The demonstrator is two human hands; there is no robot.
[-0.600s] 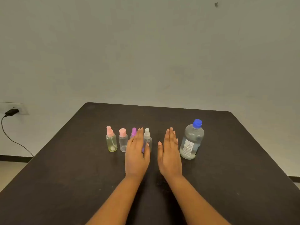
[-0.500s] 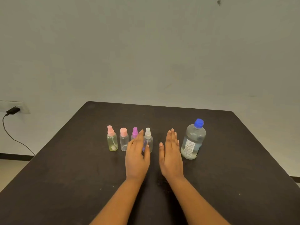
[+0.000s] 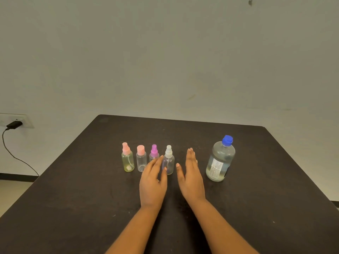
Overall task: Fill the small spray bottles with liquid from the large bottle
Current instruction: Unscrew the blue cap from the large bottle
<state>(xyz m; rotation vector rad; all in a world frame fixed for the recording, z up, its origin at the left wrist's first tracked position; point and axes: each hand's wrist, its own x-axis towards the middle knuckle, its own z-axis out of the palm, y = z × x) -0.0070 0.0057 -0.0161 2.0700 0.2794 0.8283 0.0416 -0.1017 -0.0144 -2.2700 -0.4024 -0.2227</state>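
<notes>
Hands: left hand [image 3: 153, 182] and right hand [image 3: 191, 178], fingers straight and together, holding nothing. White-capped bottle [image 3: 168, 162]: upright between the two thumbs; contact unclear. Purple-capped bottle [image 3: 153, 153]: just behind the left fingertips [image 3: 159, 159]. Clear pink-capped bottle [image 3: 141, 161] and yellowish bottle [image 3: 127, 162]: left of those fingertips. Large bottle [image 3: 220, 160]: capped, near, right of the right fingers. Step: start; every cap on. Next, likely: grip one bottle, unscrew.

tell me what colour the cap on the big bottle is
Blue: the cap on the large bottle shows plainly in the head view.
</notes>
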